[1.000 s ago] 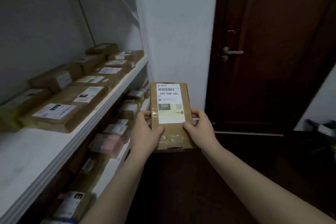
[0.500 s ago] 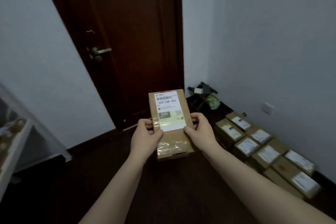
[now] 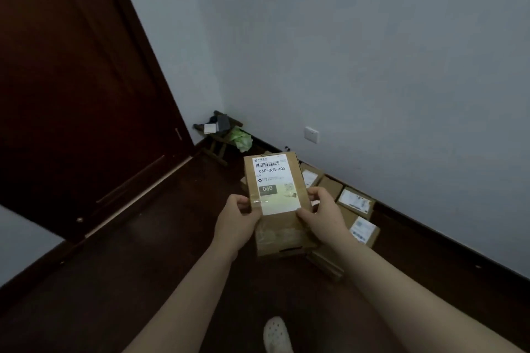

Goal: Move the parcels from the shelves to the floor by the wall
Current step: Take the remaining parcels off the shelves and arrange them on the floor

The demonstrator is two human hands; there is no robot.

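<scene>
I cannot read the fine print on the white label of the brown cardboard parcel (image 3: 276,200). It and the right hand (image 3: 324,215) cover part of the row of brown labelled boxes (image 3: 357,200) behind them. Beyond the left hand (image 3: 235,223), the dark clutter on the low wooden stool (image 3: 218,146) is indistinct. Below both wrists, the frame's edge cuts off the white perforated shoe (image 3: 276,334).

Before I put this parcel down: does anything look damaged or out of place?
Only slightly: the clear tape on the near end of the held parcel is wrinkled. The floor parcels lie neatly along the wall.
</scene>
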